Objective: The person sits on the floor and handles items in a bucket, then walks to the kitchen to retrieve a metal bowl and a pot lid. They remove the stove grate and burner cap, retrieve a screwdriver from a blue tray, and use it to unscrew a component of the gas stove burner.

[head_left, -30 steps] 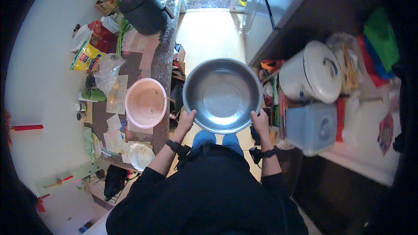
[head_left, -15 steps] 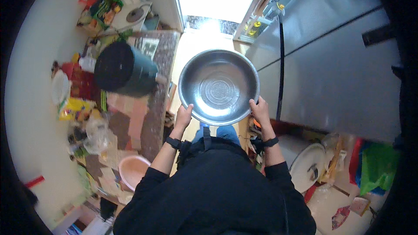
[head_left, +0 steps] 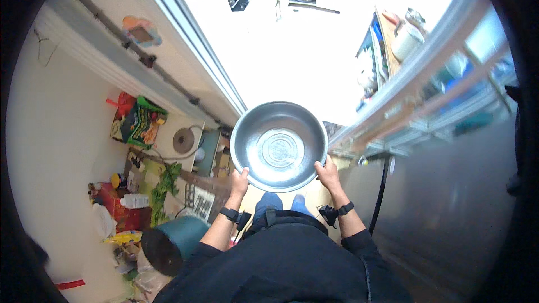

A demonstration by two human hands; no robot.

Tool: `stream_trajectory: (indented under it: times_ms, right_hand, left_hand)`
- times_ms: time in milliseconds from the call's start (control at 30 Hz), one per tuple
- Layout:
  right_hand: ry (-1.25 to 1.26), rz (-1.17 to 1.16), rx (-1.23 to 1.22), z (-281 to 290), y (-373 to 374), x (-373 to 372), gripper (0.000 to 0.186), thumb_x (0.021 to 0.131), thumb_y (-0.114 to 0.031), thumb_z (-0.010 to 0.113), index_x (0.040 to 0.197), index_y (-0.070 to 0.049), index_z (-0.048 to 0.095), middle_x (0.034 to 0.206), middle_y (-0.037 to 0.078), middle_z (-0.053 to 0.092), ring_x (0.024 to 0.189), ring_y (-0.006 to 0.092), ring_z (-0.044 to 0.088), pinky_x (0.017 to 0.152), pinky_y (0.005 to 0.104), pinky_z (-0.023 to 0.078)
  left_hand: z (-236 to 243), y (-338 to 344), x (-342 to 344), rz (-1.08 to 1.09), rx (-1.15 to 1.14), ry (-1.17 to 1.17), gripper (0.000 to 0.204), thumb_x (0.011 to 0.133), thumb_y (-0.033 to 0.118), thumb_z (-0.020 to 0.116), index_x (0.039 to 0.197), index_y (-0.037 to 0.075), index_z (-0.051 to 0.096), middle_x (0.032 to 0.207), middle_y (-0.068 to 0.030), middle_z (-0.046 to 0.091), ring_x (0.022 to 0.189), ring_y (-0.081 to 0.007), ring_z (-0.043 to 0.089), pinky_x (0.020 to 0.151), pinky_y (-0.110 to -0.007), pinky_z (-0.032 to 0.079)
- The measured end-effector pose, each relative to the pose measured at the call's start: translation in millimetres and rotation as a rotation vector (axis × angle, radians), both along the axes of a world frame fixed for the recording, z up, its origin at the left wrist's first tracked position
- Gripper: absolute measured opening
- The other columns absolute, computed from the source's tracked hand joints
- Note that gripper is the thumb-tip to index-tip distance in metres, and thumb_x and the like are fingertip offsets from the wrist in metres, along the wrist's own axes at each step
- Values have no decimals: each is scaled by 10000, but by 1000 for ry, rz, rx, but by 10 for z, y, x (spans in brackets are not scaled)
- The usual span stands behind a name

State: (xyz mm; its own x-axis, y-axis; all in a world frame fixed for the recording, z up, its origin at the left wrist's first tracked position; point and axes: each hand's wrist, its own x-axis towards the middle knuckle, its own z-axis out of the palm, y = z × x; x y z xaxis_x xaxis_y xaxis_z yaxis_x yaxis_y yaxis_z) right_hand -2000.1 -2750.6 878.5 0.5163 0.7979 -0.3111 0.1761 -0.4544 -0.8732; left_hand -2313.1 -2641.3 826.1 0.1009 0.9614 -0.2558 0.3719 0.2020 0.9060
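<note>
Here's the left hand (head_left: pixel 239 182) clamped on the near-left rim of the steel basin (head_left: pixel 279 148), the right hand (head_left: pixel 327 174) matching it near-right, thumbs over the lip. That spread likely keeps the broad vessel steady, mouth up, out ahead of the body. Forearms angle inward toward it, black wristbands (head_left: pixel 343 209) showing. Further out: a bright room (head_left: pixel 303 50) ahead, a grey cabinet (head_left: pixel 449 207) right, and leafy greens (head_left: pixel 164 188) near a dark cylindrical container (head_left: pixel 193 227) left.
</note>
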Motion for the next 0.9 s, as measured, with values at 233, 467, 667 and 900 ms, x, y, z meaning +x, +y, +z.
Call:
stream_trajectory:
  times_ms: [233,467,667,900]
  right_hand:
    - [-197,-13,22,-17,2400,1324,420,838,-255,599,1155,21,597,969,260,689,914,412,674,806,466,519]
    - [-316,-281,111,286,4124,2574,331,867,-172,592,1125,36,589,913,210,695,795,331,693,721,422,536]
    - [-23,-419,72,147,5551,3925,308,870,-172,567,1087,46,580,836,175,670,630,243,664,569,377,527]
    - [-32,-219,87,159,7565,5419,342,877,-181,564,1119,56,604,828,153,668,643,206,655,542,344,532]
  left_hand:
    - [-167,2387,1416,-29,92,-32,355,908,194,567,1130,-80,610,1034,-223,694,993,-353,657,869,-414,486]
    - [238,4938,3119,-289,14,-45,483,919,288,555,1281,-30,531,1173,-244,649,1103,-375,619,935,-423,460]
    - [265,6598,4681,-413,-34,-68,504,922,292,546,1322,-13,507,1194,-243,639,1132,-382,606,961,-423,452]
    - [471,8180,5821,-278,-68,65,475,934,298,562,1296,-7,530,1152,-240,660,1093,-398,625,913,-421,478]
